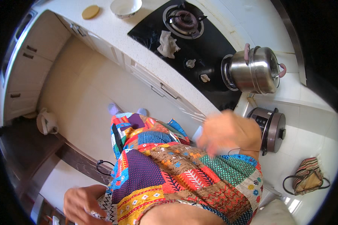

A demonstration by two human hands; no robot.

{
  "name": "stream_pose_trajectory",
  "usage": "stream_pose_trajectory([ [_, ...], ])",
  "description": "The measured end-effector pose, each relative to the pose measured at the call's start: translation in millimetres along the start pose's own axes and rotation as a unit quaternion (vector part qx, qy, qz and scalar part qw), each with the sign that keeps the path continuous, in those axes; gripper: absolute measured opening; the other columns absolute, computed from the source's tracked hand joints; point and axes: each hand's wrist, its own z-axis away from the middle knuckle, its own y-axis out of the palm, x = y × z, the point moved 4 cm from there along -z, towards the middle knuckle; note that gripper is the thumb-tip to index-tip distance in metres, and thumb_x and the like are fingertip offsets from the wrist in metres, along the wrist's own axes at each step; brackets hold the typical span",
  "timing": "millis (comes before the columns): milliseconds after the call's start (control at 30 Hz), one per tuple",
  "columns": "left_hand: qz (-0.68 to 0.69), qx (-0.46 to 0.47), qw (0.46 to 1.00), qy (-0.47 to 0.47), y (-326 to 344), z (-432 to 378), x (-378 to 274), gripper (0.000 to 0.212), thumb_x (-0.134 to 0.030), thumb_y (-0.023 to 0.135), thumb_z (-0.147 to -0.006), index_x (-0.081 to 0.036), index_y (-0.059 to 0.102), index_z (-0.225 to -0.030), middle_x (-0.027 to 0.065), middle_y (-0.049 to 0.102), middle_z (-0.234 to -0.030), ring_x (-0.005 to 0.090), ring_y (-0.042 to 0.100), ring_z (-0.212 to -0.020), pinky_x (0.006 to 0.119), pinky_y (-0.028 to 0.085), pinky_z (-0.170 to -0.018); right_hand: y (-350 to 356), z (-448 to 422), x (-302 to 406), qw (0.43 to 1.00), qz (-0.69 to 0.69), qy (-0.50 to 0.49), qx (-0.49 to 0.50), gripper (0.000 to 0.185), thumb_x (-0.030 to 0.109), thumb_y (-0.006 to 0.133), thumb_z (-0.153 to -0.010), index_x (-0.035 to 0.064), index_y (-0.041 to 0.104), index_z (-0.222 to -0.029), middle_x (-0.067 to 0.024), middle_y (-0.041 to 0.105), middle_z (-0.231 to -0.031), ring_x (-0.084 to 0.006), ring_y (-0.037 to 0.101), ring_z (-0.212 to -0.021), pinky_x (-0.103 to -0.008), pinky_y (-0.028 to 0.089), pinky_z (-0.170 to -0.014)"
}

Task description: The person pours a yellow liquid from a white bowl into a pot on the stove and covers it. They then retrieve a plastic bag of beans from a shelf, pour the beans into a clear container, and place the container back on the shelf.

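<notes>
My right hand point(228, 132) is raised in front of the counter edge, blurred, its fingers partly curled. Whether anything is inside it cannot be made out. Close to it are the black gas hob point(208, 60) and a dark electric cooker point(273, 129). My left hand point(84, 204) hangs low at the left beside my patchwork dress point(169, 166), fingers bent and also blurred; I cannot tell if it grips anything. A stainless steel steamer pot point(256, 70) with a lid and pinkish handles stands on one burner. On the hob's middle lies a crumpled pale cloth point(168, 45).
A white bowl point(126, 8) and a round tan disc point(90, 12) sit on the speckled worktop point(107, 31). White drawers point(157, 84) run below. A white kettle point(47, 121) is at the left. At the right is a striped bag point(308, 177). Tiled floor point(81, 81) lies between the cabinets.
</notes>
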Motion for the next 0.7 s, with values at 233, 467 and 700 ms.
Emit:
stream_pose_trajectory([
  [233, 0.035, 0.105, 0.992, 0.059, 40, -63, -46, 0.023, -0.026, 0.062, -0.085, -0.005, 0.063, -0.076, 0.0065, 0.063, -0.074, 0.0189, 0.057, -0.068, 0.027, 0.040, -0.059, -10, 21, 167, 0.943, -0.058, -0.276, 0.176, 0.023, 0.019, 0.048, -0.091, 0.0008, 0.061, -0.098, -0.0083, 0.063, -0.088, -0.0188, 0.056, -0.068, -0.0267, 0.043, -0.054],
  [467, 0.075, 0.141, 0.985, 0.064, 53, -76, -39, 0.027, -0.029, 0.063, -0.084, -0.004, 0.063, -0.077, 0.0069, 0.061, -0.069, 0.0178, 0.055, -0.062, 0.027, 0.039, -0.055, 6, 59, 197, 0.954, -0.041, -0.279, 0.105, 0.021, 0.018, 0.053, -0.090, -0.0007, 0.060, -0.091, -0.0084, 0.061, -0.081, -0.0162, 0.053, -0.062, -0.0255, 0.042, -0.053],
  [700, 0.122, 0.122, 0.983, 0.069, 38, -74, -8, 0.031, -0.033, 0.065, -0.082, -0.003, 0.064, -0.078, 0.0073, 0.059, -0.065, 0.0167, 0.052, -0.056, 0.028, 0.038, -0.051, 16, 134, 99, 0.896, -0.102, -0.170, -0.398, 0.021, 0.018, 0.057, -0.089, -0.0023, 0.060, -0.085, -0.0084, 0.060, -0.073, -0.0137, 0.051, -0.055, -0.0242, 0.041, -0.052],
])
